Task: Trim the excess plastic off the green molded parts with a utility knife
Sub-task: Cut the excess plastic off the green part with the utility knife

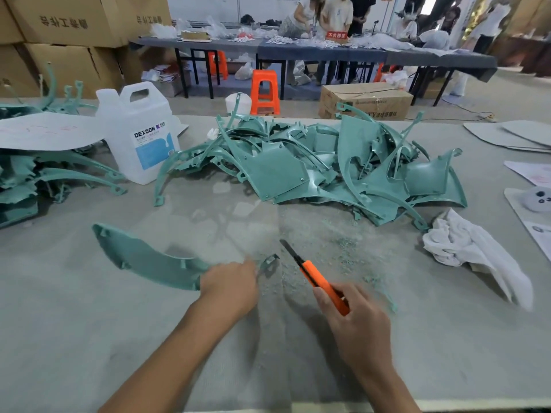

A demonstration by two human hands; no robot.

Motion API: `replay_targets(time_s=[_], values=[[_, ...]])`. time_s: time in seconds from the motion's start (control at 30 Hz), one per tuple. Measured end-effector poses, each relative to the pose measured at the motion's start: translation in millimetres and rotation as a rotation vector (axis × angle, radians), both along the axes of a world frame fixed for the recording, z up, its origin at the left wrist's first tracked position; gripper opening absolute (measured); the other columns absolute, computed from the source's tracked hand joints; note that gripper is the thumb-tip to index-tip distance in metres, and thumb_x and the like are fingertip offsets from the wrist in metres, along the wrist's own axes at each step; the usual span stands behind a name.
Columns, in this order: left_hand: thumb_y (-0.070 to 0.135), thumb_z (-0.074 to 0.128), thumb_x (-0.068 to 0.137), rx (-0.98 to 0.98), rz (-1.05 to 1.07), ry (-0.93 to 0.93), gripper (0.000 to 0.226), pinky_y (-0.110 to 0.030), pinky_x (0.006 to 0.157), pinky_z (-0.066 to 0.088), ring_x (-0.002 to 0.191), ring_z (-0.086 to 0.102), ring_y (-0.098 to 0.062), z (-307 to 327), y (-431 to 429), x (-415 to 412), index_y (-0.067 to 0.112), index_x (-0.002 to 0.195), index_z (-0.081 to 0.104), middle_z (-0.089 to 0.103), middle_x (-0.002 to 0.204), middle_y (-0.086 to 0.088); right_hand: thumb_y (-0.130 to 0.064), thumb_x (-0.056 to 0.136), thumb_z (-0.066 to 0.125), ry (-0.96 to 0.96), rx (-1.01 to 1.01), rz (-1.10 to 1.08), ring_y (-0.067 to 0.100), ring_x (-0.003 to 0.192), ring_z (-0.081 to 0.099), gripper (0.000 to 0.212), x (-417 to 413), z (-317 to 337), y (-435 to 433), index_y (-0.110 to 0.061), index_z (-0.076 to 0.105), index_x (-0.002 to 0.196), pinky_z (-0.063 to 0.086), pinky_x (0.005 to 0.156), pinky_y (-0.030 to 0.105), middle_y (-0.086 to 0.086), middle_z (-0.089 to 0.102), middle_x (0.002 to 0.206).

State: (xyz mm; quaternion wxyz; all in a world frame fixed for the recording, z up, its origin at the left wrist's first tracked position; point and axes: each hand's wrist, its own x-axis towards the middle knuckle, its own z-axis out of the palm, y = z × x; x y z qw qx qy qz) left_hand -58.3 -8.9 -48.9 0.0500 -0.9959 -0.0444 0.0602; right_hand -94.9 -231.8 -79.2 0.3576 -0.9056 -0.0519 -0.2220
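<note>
Nearest me are the two hands, both on the near side of the pile of green parts (313,168). The left hand (229,286) has its fingers curled over the narrow end of one curved green part (149,260). The right hand (354,320) is wrapped round the orange handle of the utility knife (316,277).

I see the grey table (89,338) under everything. The pile is the biggest heap on it, a tangle of panels and thin arcs. Left of the pile sits a lower stack of green parts (35,180) with a pale cardboard sheet (50,132) laid over it. A white plastic jug (140,135) stands upright between that stack and the pile.

The curved green part lies flat, on the near left side of the pile and well apart from it. Its small tab end pokes out past the left hand's fingers. A crumpled white cloth (471,251) lies just off the pile's near right corner.

The knife's dark blade is out and angled up towards the pile. Its tip is just beside the tab, with a small gap between them. Green shavings (343,248) are scattered on the table between the pile and the knife.
</note>
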Motion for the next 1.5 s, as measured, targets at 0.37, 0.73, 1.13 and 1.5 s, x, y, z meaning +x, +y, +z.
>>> replay_targets(time_s=[0.37,0.73,1.13,1.5], values=[[0.023,0.036,0.095,0.006,-0.023,0.039,0.028,-0.035,0.071,0.034,0.103,0.063,-0.032,7.8,-1.6,2.5,0.023,0.117,0.052,0.067,0.115,-0.007,-0.054,0.088,0.064,0.152,-0.067,0.07,0.013,0.068,0.053,0.022,6.2,1.3,23.6,-0.032,0.067,0.09,0.036,0.06,0.028,-0.015,0.049,0.073],[0.022,0.034,0.096,-0.008,-0.023,0.008,0.025,-0.035,0.069,0.035,0.08,0.053,-0.029,6.0,0.1,-1.4,0.023,0.116,0.049,0.067,0.106,-0.005,-0.052,0.095,0.057,0.289,-0.074,-0.059,0.016,0.074,0.049,0.027,12.1,6.2,25.0,-0.027,0.066,0.094,0.032,0.064,0.031,-0.008,0.056,0.084],[0.023,0.036,0.096,-0.068,0.016,0.001,0.015,-0.035,0.067,0.034,0.075,0.047,-0.026,12.2,-1.0,-3.5,0.024,0.105,0.049,0.069,0.103,-0.005,-0.056,0.092,0.058,0.22,-0.103,-0.024,0.019,0.087,0.065,0.032,8.0,4.9,28.3,-0.035,0.07,0.113,0.045,0.07,0.031,-0.007,0.068,0.095],[0.023,0.037,0.096,-0.083,0.019,-0.04,0.013,-0.035,0.065,0.034,0.071,0.046,-0.026,10.8,-1.0,-6.1,0.024,0.102,0.049,0.069,0.099,-0.005,-0.052,0.093,0.06,0.18,-0.117,0.03,0.013,0.074,0.06,0.022,6.1,1.8,28.8,-0.037,0.069,0.107,0.039,0.062,0.027,-0.013,0.059,0.083]])
